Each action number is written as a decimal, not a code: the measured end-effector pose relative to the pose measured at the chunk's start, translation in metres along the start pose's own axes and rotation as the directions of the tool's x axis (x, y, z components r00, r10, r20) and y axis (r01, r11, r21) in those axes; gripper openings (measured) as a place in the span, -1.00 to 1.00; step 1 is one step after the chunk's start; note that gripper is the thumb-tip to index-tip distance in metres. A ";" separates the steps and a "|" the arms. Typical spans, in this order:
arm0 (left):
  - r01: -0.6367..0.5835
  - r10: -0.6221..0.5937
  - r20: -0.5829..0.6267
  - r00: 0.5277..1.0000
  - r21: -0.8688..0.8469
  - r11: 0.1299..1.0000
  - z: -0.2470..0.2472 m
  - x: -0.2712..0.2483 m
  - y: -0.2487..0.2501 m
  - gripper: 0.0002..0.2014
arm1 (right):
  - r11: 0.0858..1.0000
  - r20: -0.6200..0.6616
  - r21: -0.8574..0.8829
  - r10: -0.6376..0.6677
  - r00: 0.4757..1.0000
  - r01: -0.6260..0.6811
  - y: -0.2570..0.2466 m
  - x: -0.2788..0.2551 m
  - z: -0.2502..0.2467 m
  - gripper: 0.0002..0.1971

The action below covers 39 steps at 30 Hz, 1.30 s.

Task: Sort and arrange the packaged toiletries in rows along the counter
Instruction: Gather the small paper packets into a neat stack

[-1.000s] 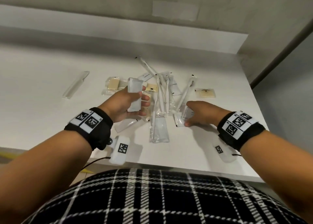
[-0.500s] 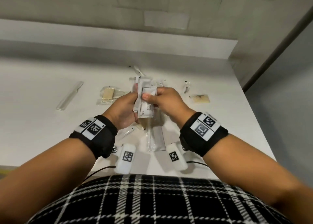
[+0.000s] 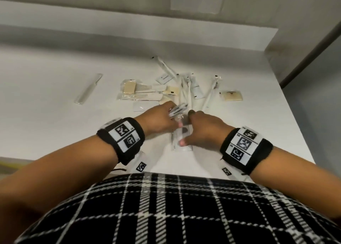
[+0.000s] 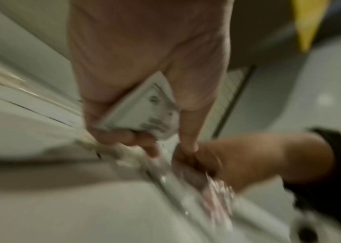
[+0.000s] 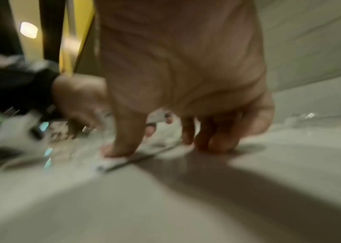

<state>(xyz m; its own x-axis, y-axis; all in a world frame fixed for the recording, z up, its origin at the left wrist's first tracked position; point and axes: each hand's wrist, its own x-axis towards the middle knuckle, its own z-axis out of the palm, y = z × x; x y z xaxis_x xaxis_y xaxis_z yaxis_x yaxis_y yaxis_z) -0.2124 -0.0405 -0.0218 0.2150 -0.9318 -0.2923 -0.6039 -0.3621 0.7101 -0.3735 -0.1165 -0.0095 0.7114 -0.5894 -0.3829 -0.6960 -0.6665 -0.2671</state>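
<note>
White desk against a pale wall fills my head view, with packaged toiletries scattered past my hands. My left hand has its fingers curled round a stack of small white sachets, seen clearly from the left wrist. Just beside it, my right hand is spread, fingertips and thumb pressing a clear flat packet onto the desk. Beyond that packet lie wrapped toothbrushes, combs and soap bars; one comb sits well apart, far left of it.
</note>
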 end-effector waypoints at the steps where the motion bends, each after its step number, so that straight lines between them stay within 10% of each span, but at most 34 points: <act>1: 0.008 -0.004 -0.026 1.000 0.152 0.988 0.005 0.001 0.001 -0.42 | 1.000 -0.048 -0.005 0.016 0.999 -0.017 -0.002 0.000 0.004 -0.24; 8: 0.063 -0.024 -0.102 0.994 0.404 0.912 -0.007 0.010 -0.006 -0.41 | 0.993 0.045 -0.083 0.086 0.995 -0.082 0.003 0.016 -0.004 -0.32; 14: 0.070 -0.089 -0.161 0.983 -0.121 0.990 -0.039 0.005 -0.018 -0.86 | 0.975 0.166 -0.218 0.076 0.983 -0.038 -0.009 0.020 -0.004 -0.69; 17: 0.055 -0.137 -0.119 0.983 -0.526 0.849 -0.053 -0.005 -0.017 -0.86 | 0.992 0.223 -0.117 -0.012 0.975 0.039 -0.005 0.017 -0.021 -0.76; 19: 0.062 -0.107 -0.018 0.994 -0.714 0.697 -0.064 -0.012 -0.018 -0.79 | 0.976 0.016 0.186 -0.122 0.992 0.117 -0.004 0.015 -0.040 -0.64; 22: 0.133 0.024 0.171 0.985 -0.841 0.524 -0.075 -0.018 -0.017 -0.73 | 0.766 -0.621 0.445 -0.109 0.776 0.464 -0.014 0.024 -0.057 -0.74; 26: 0.128 0.099 0.189 0.977 -0.891 0.435 -0.079 -0.022 -0.004 -0.68 | 0.750 -0.841 0.339 -0.031 0.541 0.569 -0.040 0.042 -0.051 -0.76; 31: -0.019 0.115 0.051 0.992 -0.841 0.540 -0.083 -0.020 -0.006 -0.76 | 0.441 -0.699 0.689 0.197 0.687 0.575 -0.056 0.048 -0.044 -0.46; 39: -0.058 0.078 -0.025 0.997 -0.889 0.454 -0.088 -0.013 -0.014 -0.69 | 0.237 -0.627 0.776 0.384 0.678 0.584 -0.076 0.053 -0.046 -0.61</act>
<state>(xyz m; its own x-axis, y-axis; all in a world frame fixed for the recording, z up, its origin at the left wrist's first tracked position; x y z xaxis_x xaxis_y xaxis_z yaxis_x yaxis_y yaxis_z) -0.1393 -0.0250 0.0281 0.1862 -0.9576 -0.2198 0.3959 -0.1316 0.9088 -0.2782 -0.1179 0.0315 0.2766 -0.9415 0.1926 0.1742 -0.1479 -0.9735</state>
